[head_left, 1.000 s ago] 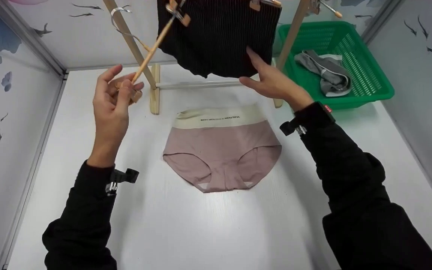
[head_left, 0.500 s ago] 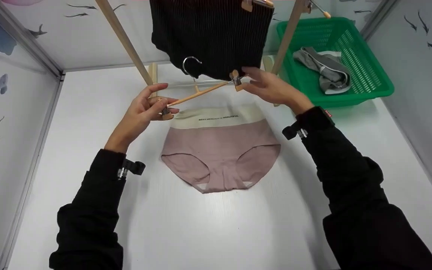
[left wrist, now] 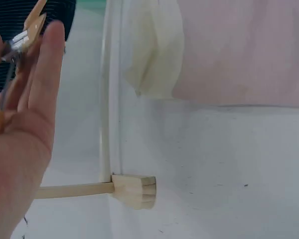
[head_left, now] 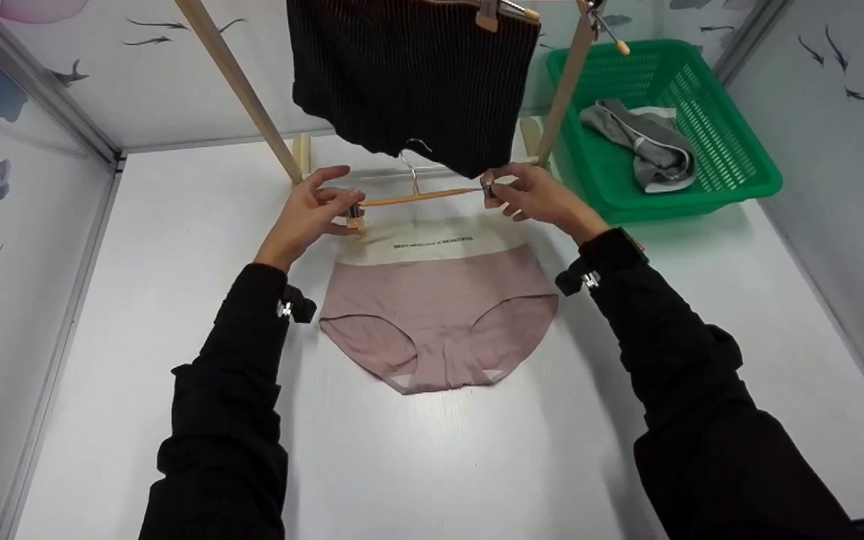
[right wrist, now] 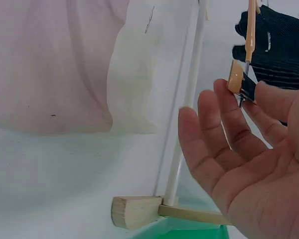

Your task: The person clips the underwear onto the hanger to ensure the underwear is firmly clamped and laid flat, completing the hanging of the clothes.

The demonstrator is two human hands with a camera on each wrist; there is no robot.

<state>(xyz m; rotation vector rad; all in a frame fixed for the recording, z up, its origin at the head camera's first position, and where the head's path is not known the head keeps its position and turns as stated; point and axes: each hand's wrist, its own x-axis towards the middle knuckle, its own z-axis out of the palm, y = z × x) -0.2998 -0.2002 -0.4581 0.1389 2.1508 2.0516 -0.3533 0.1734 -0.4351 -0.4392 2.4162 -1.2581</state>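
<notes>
A wooden clip hanger [head_left: 432,196] with a metal hook is held level between both hands, above the waistband of the pink underpants. My left hand [head_left: 308,214] pinches the clip at its left end; in the left wrist view that clip [left wrist: 26,39] sits between thumb and fingers. At the other end my right hand [head_left: 541,196] pinches the right clip [right wrist: 237,79] between thumb and fingertips. The pink underpants [head_left: 439,300] with a cream waistband lie flat on the white table [head_left: 432,457], below the hanger. Behind the hook hangs a black ribbed garment [head_left: 417,82].
A wooden rack, with a left post [head_left: 241,94] and a right post [head_left: 567,90], stands at the back and carries the black garment, clipped on another hanger. Right of it, a green basket [head_left: 747,165] holds a grey garment [head_left: 653,146]. Patterned walls enclose the table.
The hanger has come down from the upper left and swung level over the waistband. My right hand has left the black garment and now pinches the right clip.
</notes>
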